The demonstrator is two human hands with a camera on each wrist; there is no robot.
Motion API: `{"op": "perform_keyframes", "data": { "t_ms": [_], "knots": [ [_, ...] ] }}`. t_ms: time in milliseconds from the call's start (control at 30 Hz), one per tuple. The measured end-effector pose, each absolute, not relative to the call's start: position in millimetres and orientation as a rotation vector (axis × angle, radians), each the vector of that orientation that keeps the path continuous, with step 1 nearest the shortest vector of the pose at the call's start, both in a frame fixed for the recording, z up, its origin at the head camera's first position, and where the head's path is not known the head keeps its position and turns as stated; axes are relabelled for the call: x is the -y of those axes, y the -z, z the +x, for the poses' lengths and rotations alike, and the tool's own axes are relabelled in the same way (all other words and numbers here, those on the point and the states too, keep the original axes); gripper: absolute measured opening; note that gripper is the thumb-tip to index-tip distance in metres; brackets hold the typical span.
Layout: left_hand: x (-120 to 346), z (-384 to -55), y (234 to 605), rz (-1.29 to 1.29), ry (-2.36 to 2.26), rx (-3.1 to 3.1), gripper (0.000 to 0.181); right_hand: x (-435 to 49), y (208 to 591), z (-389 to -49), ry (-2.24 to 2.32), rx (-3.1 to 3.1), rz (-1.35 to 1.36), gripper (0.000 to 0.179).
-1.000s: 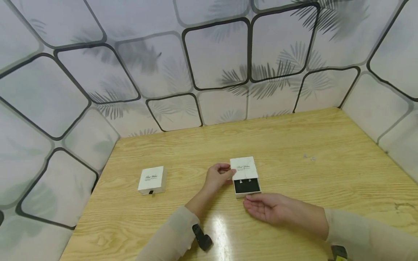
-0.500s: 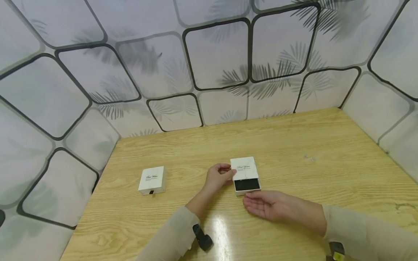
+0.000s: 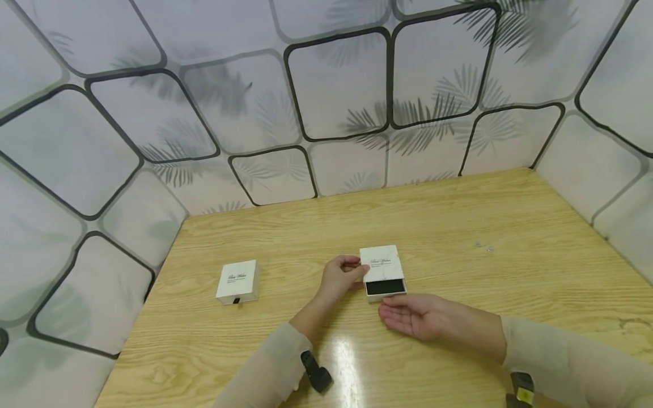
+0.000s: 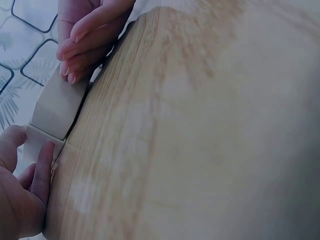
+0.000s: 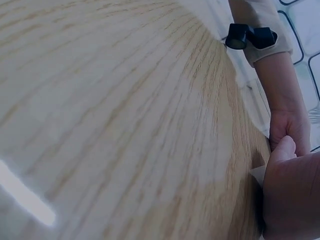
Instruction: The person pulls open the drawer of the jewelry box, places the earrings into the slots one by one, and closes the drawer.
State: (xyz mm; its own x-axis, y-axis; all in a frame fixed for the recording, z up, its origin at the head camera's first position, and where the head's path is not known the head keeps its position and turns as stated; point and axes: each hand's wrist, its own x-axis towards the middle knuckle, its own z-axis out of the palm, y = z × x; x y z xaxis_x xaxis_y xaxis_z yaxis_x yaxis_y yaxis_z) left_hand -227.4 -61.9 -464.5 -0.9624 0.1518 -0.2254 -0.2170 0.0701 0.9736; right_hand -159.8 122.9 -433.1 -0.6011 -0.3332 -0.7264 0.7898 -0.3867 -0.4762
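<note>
Head view shows a white, black-lined box (image 3: 381, 262).

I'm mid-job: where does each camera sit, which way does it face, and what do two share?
Head: on the person's head, facing forward and down at the table and partly open box; left hand, right hand and sleeves show.
Left wrist: worn there, looking low across the table; left hand at lower left, right hand at top.
Right wrist: worn there, looking low across the table; right hand at lower right, left hand and left sleeve beyond.
Head and left wrist share the box with both hands at it.
</note>
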Motion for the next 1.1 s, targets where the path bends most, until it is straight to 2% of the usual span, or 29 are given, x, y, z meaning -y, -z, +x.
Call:
{"op": "perform_keyframes", "data": {
  "t_ms": [1100],
  "knots": [
    [62,-227,465,-0.069,-1.985,-2.080,0.037,-123,432,-178,2.044,-1.022,0.710,0.013]
  ]
}}
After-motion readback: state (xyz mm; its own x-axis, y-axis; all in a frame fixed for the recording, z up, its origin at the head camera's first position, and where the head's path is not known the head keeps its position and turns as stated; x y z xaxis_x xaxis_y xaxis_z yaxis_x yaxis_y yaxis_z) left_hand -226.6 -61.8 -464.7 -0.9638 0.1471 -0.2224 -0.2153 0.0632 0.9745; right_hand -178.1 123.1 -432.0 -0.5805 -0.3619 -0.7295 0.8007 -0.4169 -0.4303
